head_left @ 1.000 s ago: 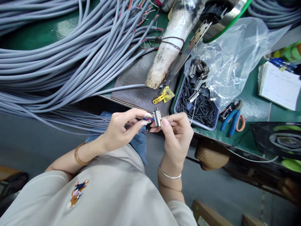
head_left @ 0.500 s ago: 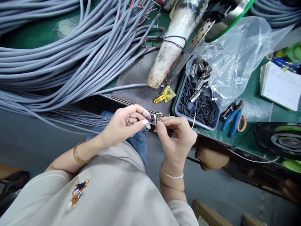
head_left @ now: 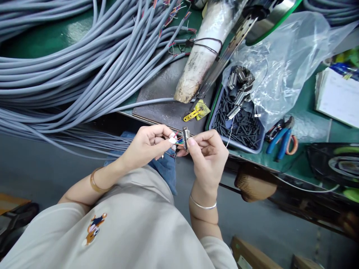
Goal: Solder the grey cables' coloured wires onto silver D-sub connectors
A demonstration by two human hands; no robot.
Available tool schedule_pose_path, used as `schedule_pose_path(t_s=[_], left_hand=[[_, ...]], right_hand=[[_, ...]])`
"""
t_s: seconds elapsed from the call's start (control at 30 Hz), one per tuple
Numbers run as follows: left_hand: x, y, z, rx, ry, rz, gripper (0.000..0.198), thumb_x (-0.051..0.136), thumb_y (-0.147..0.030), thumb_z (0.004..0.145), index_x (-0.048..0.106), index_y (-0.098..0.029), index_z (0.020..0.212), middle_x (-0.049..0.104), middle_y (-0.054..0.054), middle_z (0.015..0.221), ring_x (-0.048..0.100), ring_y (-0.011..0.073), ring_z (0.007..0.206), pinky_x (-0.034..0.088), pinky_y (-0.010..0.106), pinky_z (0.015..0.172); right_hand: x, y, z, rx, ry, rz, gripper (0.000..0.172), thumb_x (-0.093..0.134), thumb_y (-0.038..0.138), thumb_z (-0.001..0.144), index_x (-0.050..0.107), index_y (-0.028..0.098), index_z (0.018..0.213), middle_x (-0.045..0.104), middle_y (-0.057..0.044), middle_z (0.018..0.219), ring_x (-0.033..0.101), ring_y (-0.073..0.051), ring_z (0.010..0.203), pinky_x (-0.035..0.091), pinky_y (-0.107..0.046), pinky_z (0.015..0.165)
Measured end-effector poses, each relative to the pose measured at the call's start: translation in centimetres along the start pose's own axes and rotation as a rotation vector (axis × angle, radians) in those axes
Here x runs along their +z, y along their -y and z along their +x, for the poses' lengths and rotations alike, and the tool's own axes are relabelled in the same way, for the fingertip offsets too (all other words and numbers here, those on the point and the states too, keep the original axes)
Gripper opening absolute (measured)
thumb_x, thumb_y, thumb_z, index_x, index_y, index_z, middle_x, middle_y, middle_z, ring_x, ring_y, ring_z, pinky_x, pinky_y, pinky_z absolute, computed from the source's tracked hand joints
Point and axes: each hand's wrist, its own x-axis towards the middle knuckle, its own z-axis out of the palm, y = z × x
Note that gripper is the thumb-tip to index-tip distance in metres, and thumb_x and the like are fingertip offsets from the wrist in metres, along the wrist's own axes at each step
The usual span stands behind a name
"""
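Between my two hands is a small metal multi-pin connector (head_left: 185, 138), with its pins facing left. My right hand (head_left: 209, 155) pinches it between thumb and fingers. Thin coloured wires (head_left: 179, 142) run from the pin side into my left hand (head_left: 148, 145), whose thumb and fingertips are pressed together on them. Whether each wire is joined to a pin is too small to tell. Just below my left fingertips a small dark part (head_left: 175, 153) hangs, partly hidden. Both hands are held in front of the table's edge, above my lap.
Bundled grey cables (head_left: 84, 82) cover the table's left. A blue tray (head_left: 259, 145) holds black sleeves (head_left: 224, 119) and metal connectors (head_left: 241, 80), beside a plastic bag (head_left: 288, 63). Blue-handled cutters (head_left: 283, 144), a white wrapped roll (head_left: 196, 67) and a yellow strip tool (head_left: 193, 114) lie nearby.
My right hand has shifted slightly left and turned, tilting the connector a little. The left hand stays almost in place, still pinching the wires. The view has moved slightly.
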Motion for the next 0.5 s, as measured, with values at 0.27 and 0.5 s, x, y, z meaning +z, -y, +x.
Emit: schedule_pose_path(t_s=[0.27, 0.5], left_hand=[[-0.15, -0.09, -0.16, -0.012, -0.003, 0.019, 0.031, 0.081, -0.039, 0.081, 0.063, -0.015, 0.079, 0.056, -0.006, 0.053, 0.043, 0.0029, 0.038, 0.032, 0.016, 0.037], [-0.11, -0.03, -0.15, -0.017, -0.003, 0.0, 0.029, 0.083, -0.036, 0.08, 0.063, -0.014, 0.079, 0.057, -0.006, 0.053, 0.043, 0.0022, 0.038, 0.033, 0.014, 0.037]], right_hand=[[-0.04, -0.04, -0.09, -0.034, -0.016, -0.062, 0.02, 0.07, 0.032, 0.094, 0.056, 0.024, 0.083, 0.066, 0.006, 0.069, 0.069, -0.012, 0.052, 0.056, -0.021, 0.048], [-0.04, 0.02, -0.29, -0.057, -0.025, -0.094, 0.018, 0.071, 0.031, 0.094, 0.058, 0.024, 0.083, 0.067, 0.007, 0.068, 0.07, -0.011, 0.054, 0.055, -0.02, 0.05]])
